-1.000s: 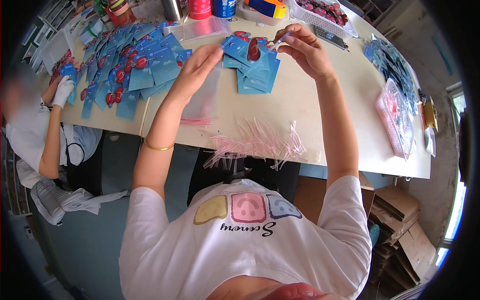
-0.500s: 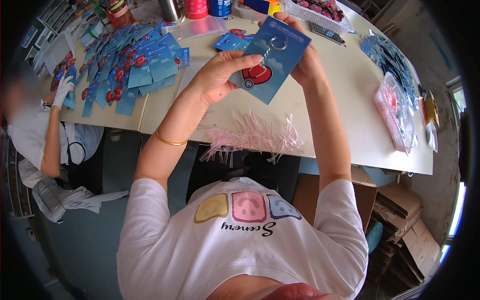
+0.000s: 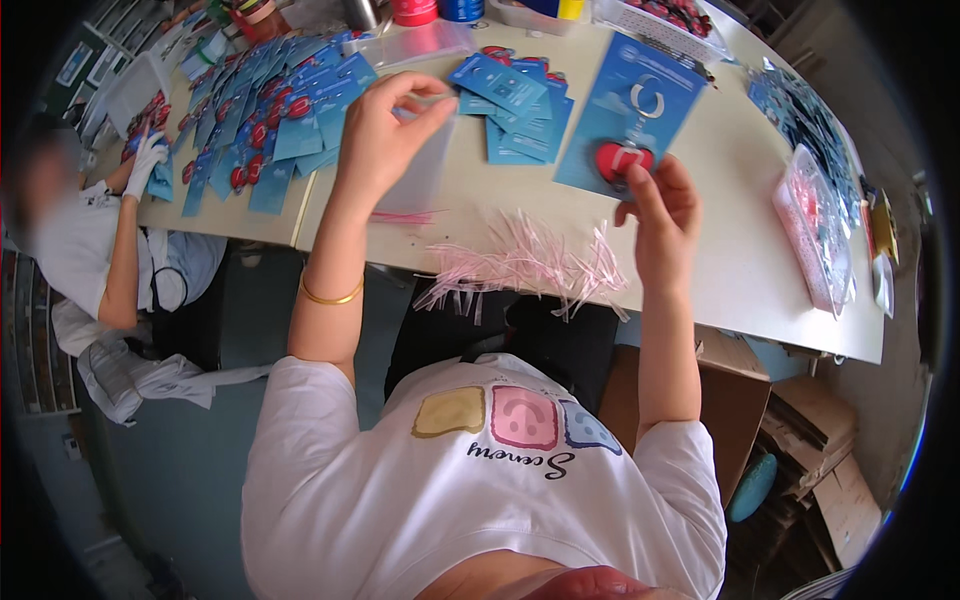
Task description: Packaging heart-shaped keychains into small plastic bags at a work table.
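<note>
My right hand (image 3: 660, 215) pinches the lower edge of a blue backing card (image 3: 600, 110), thumb in front over the red charm (image 3: 618, 158). A silver key ring (image 3: 647, 98) and chain are fixed to the card above that charm. To the left, my left hand (image 3: 385, 130) is raised, its thumb and fingertips closed on the top of a clear plastic bag (image 3: 425, 170). The bag's lower part reaches down toward the table. Between my hands lies a small pile of blue cards (image 3: 525, 110) with red charms.
Pink and clear strips (image 3: 520, 262) lie along the near table edge (image 3: 400, 262). Many carded keychains (image 3: 300, 135) cover the left side, where a white-gloved co-worker's hand (image 3: 148, 165) works. A pink-white basket (image 3: 810, 235) stands at right. Plastic bags (image 3: 425, 42) lie behind.
My left hand has let go of the card, moved left and closed on the clear bag. My right hand has shifted right and nearer, holding the card alone.
</note>
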`<action>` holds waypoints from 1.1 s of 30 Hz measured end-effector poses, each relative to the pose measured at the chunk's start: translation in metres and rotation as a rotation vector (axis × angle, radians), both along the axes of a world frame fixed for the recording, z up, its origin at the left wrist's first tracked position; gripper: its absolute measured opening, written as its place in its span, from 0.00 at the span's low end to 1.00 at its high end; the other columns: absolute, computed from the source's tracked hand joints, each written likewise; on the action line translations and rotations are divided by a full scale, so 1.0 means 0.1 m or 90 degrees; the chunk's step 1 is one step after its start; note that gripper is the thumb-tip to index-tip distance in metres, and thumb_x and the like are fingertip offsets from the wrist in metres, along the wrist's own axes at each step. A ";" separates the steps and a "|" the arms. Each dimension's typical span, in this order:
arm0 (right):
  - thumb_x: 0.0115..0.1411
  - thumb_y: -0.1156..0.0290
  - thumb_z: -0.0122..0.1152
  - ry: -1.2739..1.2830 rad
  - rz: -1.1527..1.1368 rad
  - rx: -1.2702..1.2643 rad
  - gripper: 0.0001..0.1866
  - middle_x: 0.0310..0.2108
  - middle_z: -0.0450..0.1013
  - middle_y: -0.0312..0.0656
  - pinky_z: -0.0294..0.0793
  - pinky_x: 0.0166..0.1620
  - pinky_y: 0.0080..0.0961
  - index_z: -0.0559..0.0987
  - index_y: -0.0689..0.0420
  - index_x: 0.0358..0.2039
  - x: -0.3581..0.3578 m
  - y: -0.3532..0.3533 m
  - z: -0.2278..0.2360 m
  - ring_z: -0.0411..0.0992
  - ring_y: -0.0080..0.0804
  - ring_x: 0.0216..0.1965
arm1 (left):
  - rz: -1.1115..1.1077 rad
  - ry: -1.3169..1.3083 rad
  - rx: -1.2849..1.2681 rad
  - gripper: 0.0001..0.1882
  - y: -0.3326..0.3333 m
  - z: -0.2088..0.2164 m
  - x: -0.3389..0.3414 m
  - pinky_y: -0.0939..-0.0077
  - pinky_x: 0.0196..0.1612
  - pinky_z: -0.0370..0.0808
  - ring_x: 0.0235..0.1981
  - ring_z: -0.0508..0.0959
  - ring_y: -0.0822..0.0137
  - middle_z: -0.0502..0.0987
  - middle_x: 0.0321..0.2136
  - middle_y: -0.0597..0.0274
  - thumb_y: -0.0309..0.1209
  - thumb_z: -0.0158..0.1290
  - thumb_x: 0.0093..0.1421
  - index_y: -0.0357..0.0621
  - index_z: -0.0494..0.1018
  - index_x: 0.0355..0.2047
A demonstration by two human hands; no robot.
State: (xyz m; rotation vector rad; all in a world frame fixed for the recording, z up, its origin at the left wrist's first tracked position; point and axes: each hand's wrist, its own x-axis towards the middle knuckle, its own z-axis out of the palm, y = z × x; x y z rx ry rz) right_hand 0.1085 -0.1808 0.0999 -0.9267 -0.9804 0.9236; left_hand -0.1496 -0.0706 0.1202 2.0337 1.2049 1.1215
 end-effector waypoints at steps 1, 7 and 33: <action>0.58 0.72 0.59 -0.015 -0.010 0.002 0.07 0.27 0.75 0.34 0.66 0.22 0.17 0.76 0.61 0.35 0.11 -0.05 -0.04 0.68 0.15 0.24 | 0.018 0.005 0.000 0.18 0.09 -0.11 -0.20 0.73 0.36 0.74 0.34 0.77 0.69 0.78 0.34 0.57 0.37 0.61 0.51 0.36 0.74 0.36; 0.59 0.71 0.59 0.009 0.050 -0.104 0.06 0.27 0.74 0.33 0.65 0.23 0.16 0.76 0.60 0.34 0.06 0.03 -0.31 0.66 0.15 0.23 | 0.239 0.482 -0.051 0.39 0.37 -1.11 -0.58 0.62 0.37 0.73 0.39 0.75 0.53 0.74 0.40 0.52 0.56 0.63 0.39 0.40 0.67 0.43; 0.61 0.73 0.55 -0.118 0.139 -0.164 0.08 0.22 0.71 0.32 0.62 0.21 0.12 0.73 0.65 0.37 -0.41 0.03 -0.31 0.62 0.12 0.19 | 0.028 -0.720 -0.298 0.10 0.28 -0.18 0.04 0.81 0.31 0.76 0.28 0.80 0.70 0.79 0.28 0.61 0.34 0.63 0.52 0.44 0.75 0.31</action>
